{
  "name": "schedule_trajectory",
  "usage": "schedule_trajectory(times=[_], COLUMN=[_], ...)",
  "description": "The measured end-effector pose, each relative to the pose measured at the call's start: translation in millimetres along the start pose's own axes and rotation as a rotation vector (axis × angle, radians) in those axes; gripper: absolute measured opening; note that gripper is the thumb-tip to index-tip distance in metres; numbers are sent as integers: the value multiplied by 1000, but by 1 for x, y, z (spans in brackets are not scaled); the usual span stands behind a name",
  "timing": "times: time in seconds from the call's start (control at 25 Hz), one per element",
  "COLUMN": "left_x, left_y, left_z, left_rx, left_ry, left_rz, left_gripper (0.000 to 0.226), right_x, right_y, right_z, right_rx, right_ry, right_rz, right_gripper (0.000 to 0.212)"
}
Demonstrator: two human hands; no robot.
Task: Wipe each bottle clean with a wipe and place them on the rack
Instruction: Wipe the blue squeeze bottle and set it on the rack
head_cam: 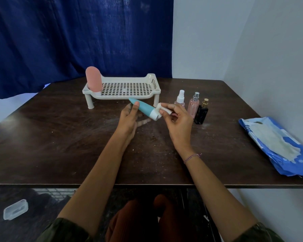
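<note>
My left hand (pixel 129 117) holds a teal tube-shaped bottle (pixel 144 110) with a white cap above the dark table (pixel 59 137), thumb over its narrow end. My right hand (pixel 177 123) pinches a small folded white wipe (pixel 162 108) against the bottle's cap end. A pink bottle (pixel 93 81) stands upright at the left end of the cream slotted rack (pixel 124 89), behind my hands. Three spray bottles stand right of my hands: a clear one with a white top (pixel 180 98), a pink one (pixel 194 104) and a black one with a gold top (pixel 202 112).
A blue pack of wipes (pixel 276 145) lies open at the table's right edge by the white wall. A dark blue curtain hangs behind the table. A clear plastic box (pixel 15 209) sits on the floor at lower left.
</note>
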State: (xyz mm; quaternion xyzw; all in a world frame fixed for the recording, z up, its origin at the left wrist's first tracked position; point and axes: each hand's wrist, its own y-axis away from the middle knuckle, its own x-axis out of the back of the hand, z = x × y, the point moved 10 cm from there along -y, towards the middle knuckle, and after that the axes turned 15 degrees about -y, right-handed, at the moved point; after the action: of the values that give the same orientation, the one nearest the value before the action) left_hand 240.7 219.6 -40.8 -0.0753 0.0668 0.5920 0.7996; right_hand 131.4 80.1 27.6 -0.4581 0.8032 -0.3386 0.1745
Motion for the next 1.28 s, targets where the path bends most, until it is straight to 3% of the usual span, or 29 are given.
schedule_trajectory(times=[0.16, 0.36, 0.48, 0.68, 0.96, 1.16, 1.28], left_x=[-6, -3, -4, -10, 0, -3, -7], left_y=[4, 5, 4, 6, 7, 9, 11], left_z=[-6, -3, 0, 3, 10, 17, 20], left_rx=[99, 112, 97, 79, 24, -70, -100], left_ry=[190, 371, 409, 373, 259, 16, -73], left_rz=[3, 14, -7, -49, 22, 14, -17], left_gripper=[20, 24, 26, 28, 38, 48, 47], right_x=[0, -17, -12, -3, -23, -37, -34], right_y=[1, 7, 6, 1, 11, 18, 15], right_z=[-10, -20, -16, -16, -36, -48, -46], right_rx=[61, 145, 122, 138, 292, 409, 371], right_ry=[-52, -3, 26, 30, 149, 298, 308], right_rz=[-14, -153, -110, -33, -212, -294, -277], right_gripper=[21, 19, 20, 20, 22, 21, 21])
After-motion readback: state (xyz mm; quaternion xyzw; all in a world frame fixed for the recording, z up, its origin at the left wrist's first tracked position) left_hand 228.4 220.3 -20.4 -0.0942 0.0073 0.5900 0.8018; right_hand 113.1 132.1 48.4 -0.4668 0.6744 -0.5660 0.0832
